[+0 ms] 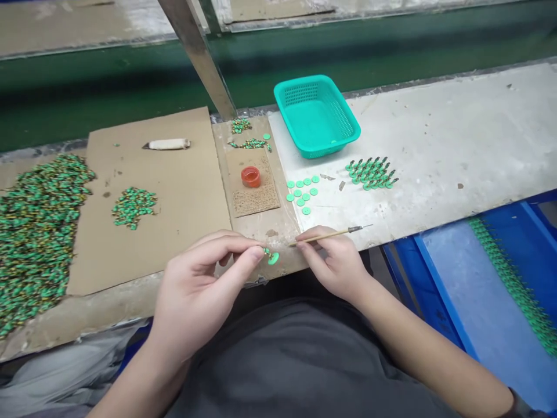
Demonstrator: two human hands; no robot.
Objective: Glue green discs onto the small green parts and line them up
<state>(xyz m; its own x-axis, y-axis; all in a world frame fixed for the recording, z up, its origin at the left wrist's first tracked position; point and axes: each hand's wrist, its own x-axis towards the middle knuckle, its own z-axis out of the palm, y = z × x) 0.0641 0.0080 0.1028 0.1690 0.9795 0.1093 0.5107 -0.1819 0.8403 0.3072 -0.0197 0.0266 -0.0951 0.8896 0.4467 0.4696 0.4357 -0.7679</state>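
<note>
My left hand (pixel 209 278) is closed in a pinch on a small green figure piece whose round green disc (pixel 273 258) sticks out past the fingertips. Most of the piece is hidden by the thumb and forefinger. My right hand (pixel 333 261) pinches a thin wooden stick (pixel 324 236) with a dark fitting and a needle-like tip at its right end. The stick's plain end points towards the disc, a short way apart from it. Beyond the hands, a red cup (pixel 250 176) stands on a cardboard pad (pixel 256 202). Loose green discs (pixel 300 193) lie to its right.
Green-and-gold pieces form a large heap (pixel 39 232) and a small pile (pixel 134 207) at left. A white tapered tool (pixel 167 144) lies on cardboard (pixel 187 191). A turquoise basket (pixel 319 148) stands behind assembled pieces (pixel 372 173). Blue trays (pixel 448 296) sit low at right.
</note>
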